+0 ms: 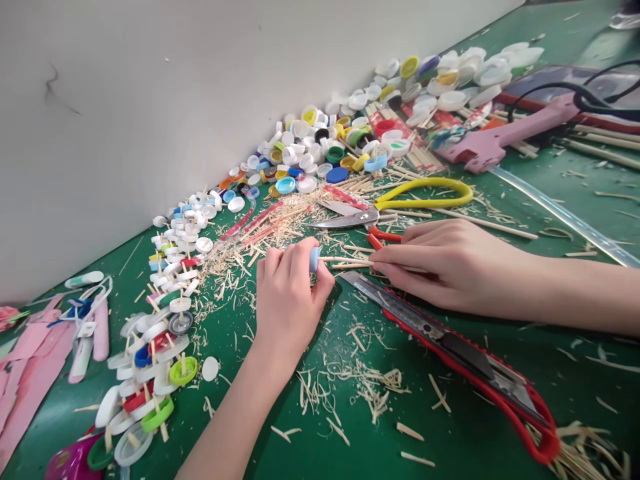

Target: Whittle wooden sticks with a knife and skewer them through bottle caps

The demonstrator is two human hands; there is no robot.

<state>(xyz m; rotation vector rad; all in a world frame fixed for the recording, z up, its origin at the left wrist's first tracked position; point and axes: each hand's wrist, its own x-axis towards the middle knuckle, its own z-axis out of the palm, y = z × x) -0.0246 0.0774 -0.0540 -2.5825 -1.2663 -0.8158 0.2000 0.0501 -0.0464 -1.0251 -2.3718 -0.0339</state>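
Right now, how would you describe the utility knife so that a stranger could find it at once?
On the green table, look just below the right hand. The utility knife lies there on a slant toward the lower right corner. Unlike the yellow-handled scissors higher up, it has a red body and one long straight blade.

Small light-blue cap (314, 259) held on its side above green bench; thin wooden stick (345, 262) lying flat, tip touching cap

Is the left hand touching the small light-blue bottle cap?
Touching. The head view shows the left hand with its fingers wrapped around the light-blue cap, pinching it from both sides.
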